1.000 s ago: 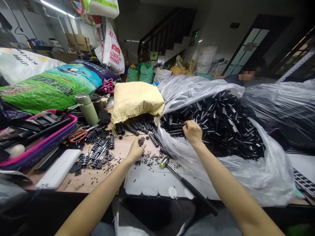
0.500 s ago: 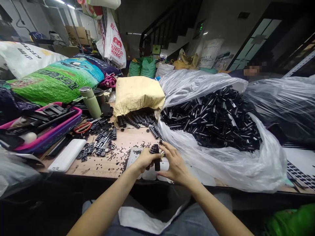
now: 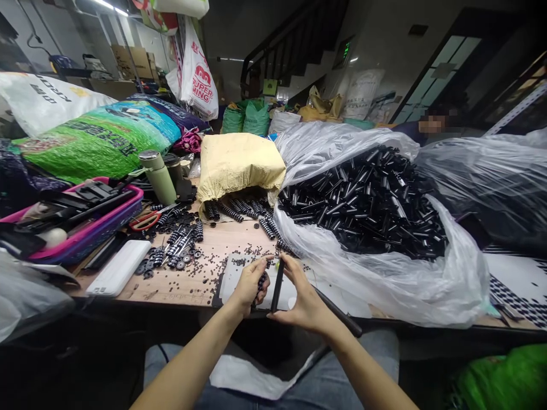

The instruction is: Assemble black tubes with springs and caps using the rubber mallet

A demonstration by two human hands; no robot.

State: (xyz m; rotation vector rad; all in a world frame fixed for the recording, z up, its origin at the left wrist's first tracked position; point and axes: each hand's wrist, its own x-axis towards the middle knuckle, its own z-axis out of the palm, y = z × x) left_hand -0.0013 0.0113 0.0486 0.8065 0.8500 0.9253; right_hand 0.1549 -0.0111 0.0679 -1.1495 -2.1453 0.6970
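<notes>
Workbench (image 3: 233, 234): right hand (image 3: 304, 297) pinches tube (image 3: 277, 287), now apart from left hand (image 3: 248, 286) clutching dark piece (image 3: 260, 282).

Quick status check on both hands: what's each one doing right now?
Left hand: closed around a small dark piece, partly hidden by the fingers.
Right hand: holding a black tube between thumb and fingertips.

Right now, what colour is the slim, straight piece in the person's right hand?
The slim, straight piece is black; the head view shows it best.
</notes>
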